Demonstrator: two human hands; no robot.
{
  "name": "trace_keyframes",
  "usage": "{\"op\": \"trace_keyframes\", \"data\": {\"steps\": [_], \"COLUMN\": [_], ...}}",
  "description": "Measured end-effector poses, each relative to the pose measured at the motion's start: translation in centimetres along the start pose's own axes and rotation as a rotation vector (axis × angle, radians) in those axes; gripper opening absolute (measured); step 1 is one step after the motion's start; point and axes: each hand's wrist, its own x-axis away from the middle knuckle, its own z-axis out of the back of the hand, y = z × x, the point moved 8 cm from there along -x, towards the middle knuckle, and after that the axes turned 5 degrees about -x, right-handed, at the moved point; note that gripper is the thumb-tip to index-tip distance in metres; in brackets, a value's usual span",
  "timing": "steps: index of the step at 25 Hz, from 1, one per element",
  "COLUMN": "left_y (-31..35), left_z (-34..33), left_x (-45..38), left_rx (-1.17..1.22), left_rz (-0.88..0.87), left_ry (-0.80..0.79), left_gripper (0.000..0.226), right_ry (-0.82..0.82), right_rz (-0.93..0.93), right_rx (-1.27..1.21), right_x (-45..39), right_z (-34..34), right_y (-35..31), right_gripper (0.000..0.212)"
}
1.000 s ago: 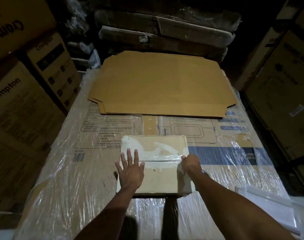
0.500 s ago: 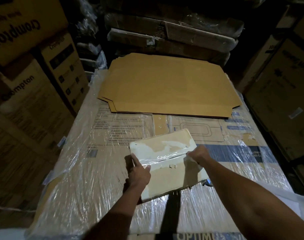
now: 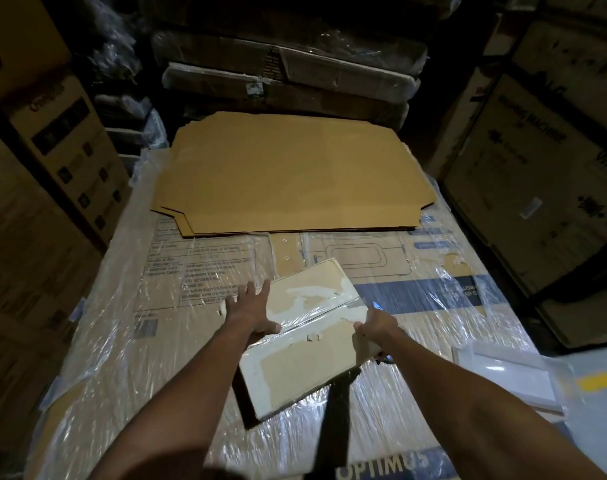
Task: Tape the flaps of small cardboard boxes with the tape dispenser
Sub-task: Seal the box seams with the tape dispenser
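The left hand [image 3: 248, 311] lies with fingers spread and straight, palm pressed against the left edge of the small box [image 3: 307, 336], thumb on its top; the right hand [image 3: 376, 329] curls its fingers round the box's right edge, gripping it; something blue shows beneath that hand, too hidden to name. The box sits turned at a slant, a glossy strip of tape [image 3: 324, 308] running along the seam between its closed flaps; it rests on a large carton wrapped in plastic film [image 3: 177, 344]; farther back on the carton lies a stack of flat cardboard sheets [image 3: 291, 174]; stacked printed cartons [image 3: 551, 188] stand around in dim light.
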Motion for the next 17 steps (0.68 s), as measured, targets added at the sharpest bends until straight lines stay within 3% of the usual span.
{"op": "trace_keyframes", "data": {"steps": [2,5,9,12,14,17], "left_y": [-0.5,-0.3,-0.4,2.9,6.0,6.8], "left_z": [-0.6,-1.3,-3.0,-1.8,-0.8,-1.1], "left_x": [0.1,0.2,0.6,-0.8,-1.5,-2.0], "left_rx": [-0.017,-0.015,0.107,0.242,0.267,0.227], "left_rz": [0.049,0.158,0.318,0.213,0.118,0.226], "left_ry": [0.012,0.010,-0.094,0.045,0.105,0.055], "left_gripper": [0.121,0.110,0.103,0.095,0.102,0.106], "right_ry": [-0.054,0.006,0.063,0.107,0.084,-0.037], "right_rz": [0.037,0.000,-0.014,-0.018,-0.032,0.077], "right_rx": [-0.030,-0.044,-0.280,-0.279,-0.244,-0.307], "right_x": [-0.7,-2.2,-3.7,-4.7,-5.4,-6.6], "right_z": [0.7,1.8,2.4,3.0,2.9,3.3], "right_y": [0.6,1.3,1.6,2.5,2.6,2.4], "right_gripper": [0.048,0.042,0.044,0.054,0.047,0.029]}}
